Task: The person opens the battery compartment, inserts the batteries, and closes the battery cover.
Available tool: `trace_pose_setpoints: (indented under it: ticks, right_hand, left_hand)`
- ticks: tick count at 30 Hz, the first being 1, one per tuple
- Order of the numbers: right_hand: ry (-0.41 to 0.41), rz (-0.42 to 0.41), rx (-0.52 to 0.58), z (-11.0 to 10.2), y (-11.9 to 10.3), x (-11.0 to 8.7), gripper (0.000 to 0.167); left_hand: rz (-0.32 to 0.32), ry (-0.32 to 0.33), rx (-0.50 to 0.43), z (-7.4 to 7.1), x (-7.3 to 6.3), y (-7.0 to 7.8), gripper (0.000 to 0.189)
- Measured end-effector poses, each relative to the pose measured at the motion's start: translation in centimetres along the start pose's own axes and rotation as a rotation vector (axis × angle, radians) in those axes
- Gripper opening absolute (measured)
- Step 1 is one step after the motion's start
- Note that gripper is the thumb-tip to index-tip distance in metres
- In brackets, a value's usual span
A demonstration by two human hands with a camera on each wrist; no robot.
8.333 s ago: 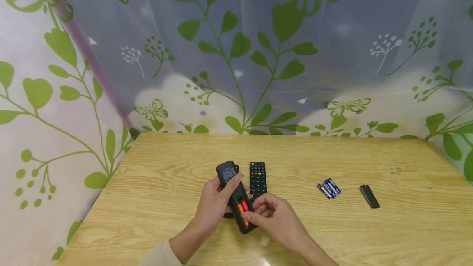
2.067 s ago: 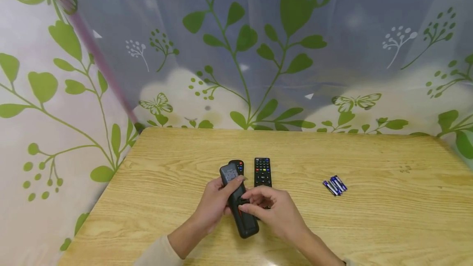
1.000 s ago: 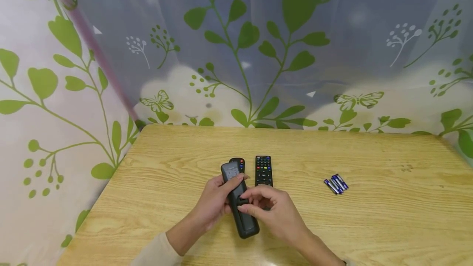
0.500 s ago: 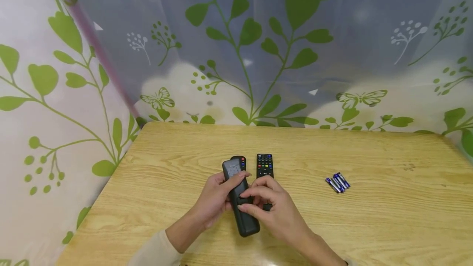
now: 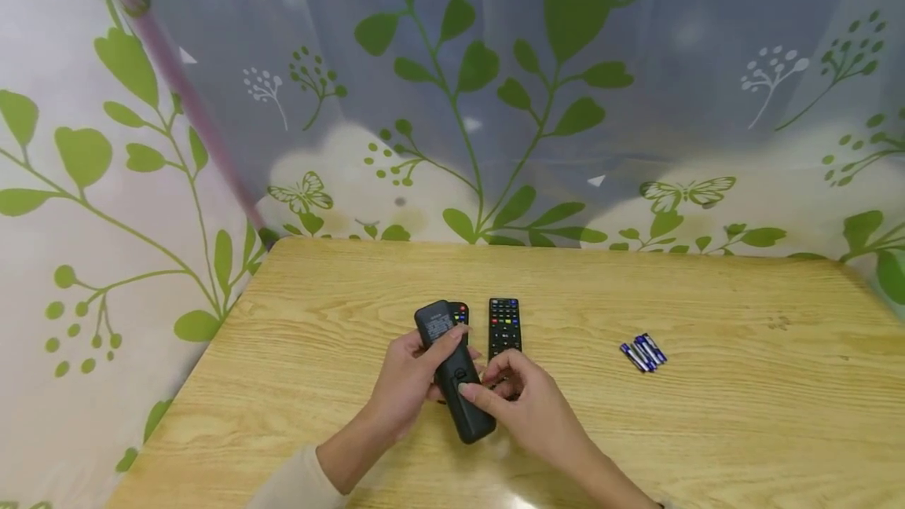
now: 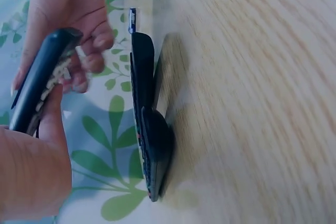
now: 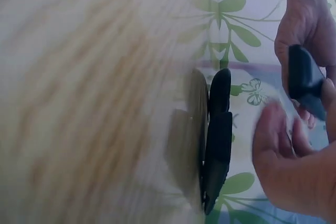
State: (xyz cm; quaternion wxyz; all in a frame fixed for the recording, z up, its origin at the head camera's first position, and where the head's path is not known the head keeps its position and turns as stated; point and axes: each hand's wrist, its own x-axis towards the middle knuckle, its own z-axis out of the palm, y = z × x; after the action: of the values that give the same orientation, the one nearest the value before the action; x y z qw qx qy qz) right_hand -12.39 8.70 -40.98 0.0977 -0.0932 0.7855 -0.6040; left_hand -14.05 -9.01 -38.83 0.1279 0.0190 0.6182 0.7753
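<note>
My left hand [image 5: 406, 383] grips a black remote control [image 5: 445, 368] with its back turned up, thumb across the printed label. The battery cover [image 5: 472, 419] lies over the lower back, with a small latch at its upper end. My right hand [image 5: 537, 403] has its thumb on the cover just below that latch; its other fingers are loosely bent beside the remote. In the left wrist view, the held remote [image 6: 39, 85] is raised off the table, and a thin dark edge shows at its back near the right thumb.
Two more black remotes lie on the wooden table [image 5: 318, 305]: one with coloured buttons [image 5: 505, 324] behind my right hand, the other remote [image 5: 461, 313] partly hidden by the held one. Several blue and silver batteries [image 5: 643, 353] lie to the right. A leaf-patterned curtain [image 5: 537, 140] hangs behind.
Orange-red batteries showed in the held remote earlier; the cover, first lying at the right, now hides them. My right forefinger has left the latch area, and the remote has shifted slightly up and left.
</note>
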Motion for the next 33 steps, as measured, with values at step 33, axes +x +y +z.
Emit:
trace_pose_setpoints:
  ticks: [33]
  right_hand:
    - [-0.119, 0.057, 0.188, 0.1, 0.3, 0.1, 0.038]
  left_hand:
    - [0.097, -0.086, 0.063, -0.5, -0.2, 0.7, 0.048]
